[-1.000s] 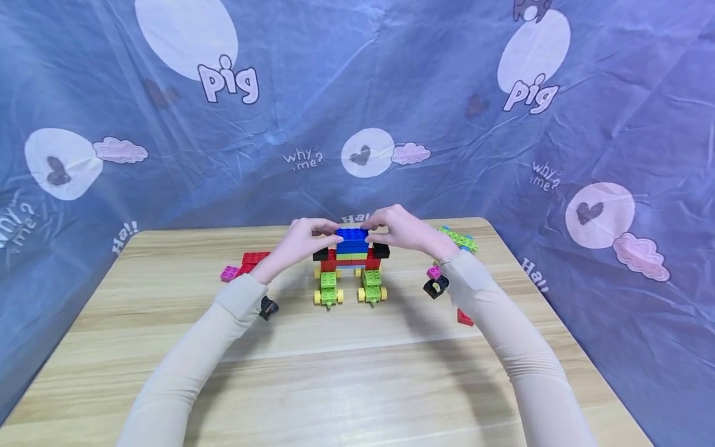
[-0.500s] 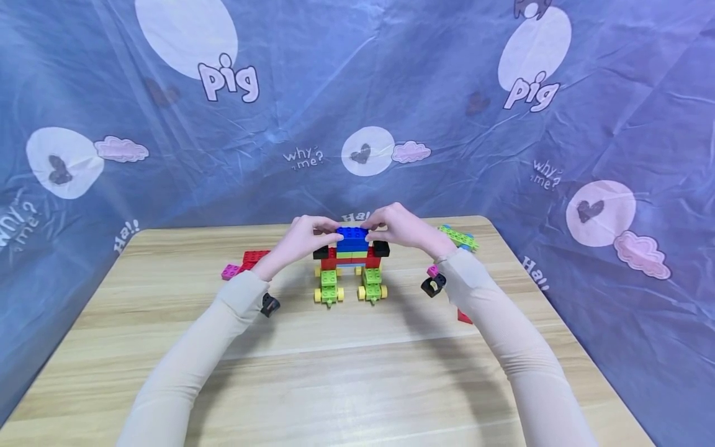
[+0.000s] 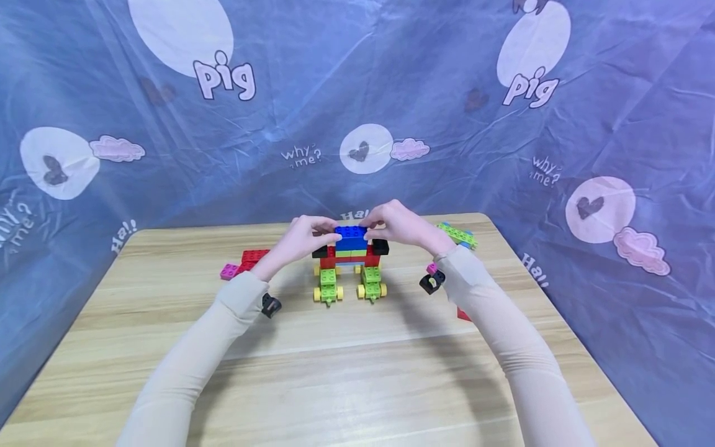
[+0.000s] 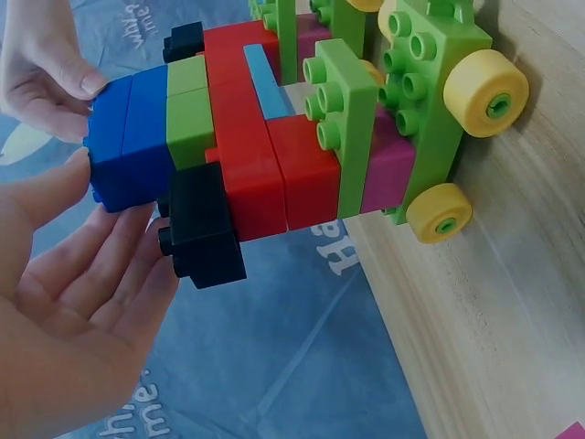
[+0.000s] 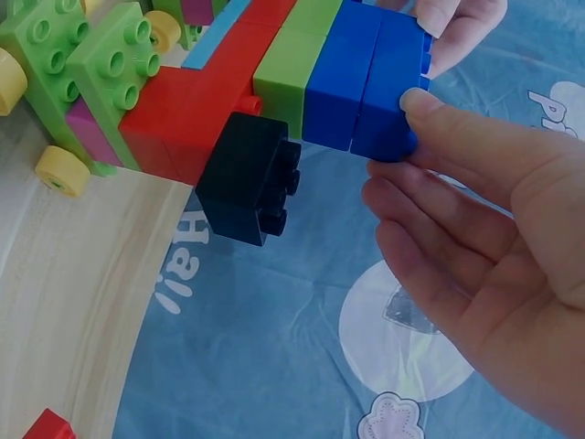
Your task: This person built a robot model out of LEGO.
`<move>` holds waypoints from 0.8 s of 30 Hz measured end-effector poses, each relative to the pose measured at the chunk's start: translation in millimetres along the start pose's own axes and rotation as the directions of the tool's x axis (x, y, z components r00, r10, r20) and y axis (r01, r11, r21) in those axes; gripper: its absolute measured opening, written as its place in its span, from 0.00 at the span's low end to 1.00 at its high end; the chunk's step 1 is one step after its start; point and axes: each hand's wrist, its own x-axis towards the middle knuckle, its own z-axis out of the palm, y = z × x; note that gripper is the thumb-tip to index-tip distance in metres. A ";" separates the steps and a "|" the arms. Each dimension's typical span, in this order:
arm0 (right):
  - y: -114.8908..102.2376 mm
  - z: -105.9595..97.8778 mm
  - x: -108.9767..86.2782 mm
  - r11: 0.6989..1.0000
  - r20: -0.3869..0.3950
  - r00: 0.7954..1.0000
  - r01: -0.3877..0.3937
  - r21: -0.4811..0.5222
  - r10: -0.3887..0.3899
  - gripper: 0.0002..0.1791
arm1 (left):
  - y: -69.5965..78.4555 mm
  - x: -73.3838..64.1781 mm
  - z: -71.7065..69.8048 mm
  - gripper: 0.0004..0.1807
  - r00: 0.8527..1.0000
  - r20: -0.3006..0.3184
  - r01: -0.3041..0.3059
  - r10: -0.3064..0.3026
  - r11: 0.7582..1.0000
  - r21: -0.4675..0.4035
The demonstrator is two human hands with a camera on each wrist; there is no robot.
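A vehicle-like model of toy building bricks stands on the table, with lime wheeled bases (image 3: 328, 285) and yellow wheels (image 4: 484, 91) at the bottom. Above them come red bricks (image 4: 247, 155), a lime layer (image 5: 291, 82) and two stacked blue bricks (image 3: 350, 234) on top. Black bricks (image 5: 242, 178) stick out at both sides. My left hand (image 3: 304, 239) pinches the left end of the top blue brick, thumb on the near side. At the other end my right hand (image 3: 399, 226) pinches the same brick. The two blue bricks lie flush together in the wrist views.
Red bricks (image 3: 255, 256) and a magenta brick (image 3: 229, 271) lie on the table to the left. A lime base (image 3: 457, 235) stands at the back right, and a red brick (image 3: 463, 314) is partly behind the right sleeve. Patterned blue cloth (image 3: 357, 93) surrounds the table.
Both hands keep their hold on the top blue brick and the model stays in place. Only the head view has shifted slightly.
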 end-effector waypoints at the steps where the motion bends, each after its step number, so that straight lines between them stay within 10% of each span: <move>1: -0.1 -0.1 0.5 1.000 0.003 1.000 0.001 -0.003 -0.001 0.15 | 0.1 -0.2 -0.2 0.20 1.000 0.001 0.002 -0.002 1.000 0.000; 24: 0.0 5.4 -1.9 0.997 -0.028 0.996 -0.080 0.022 0.080 0.16 | 1.8 -0.8 0.6 0.22 1.000 -0.006 0.013 -0.013 1.000 0.016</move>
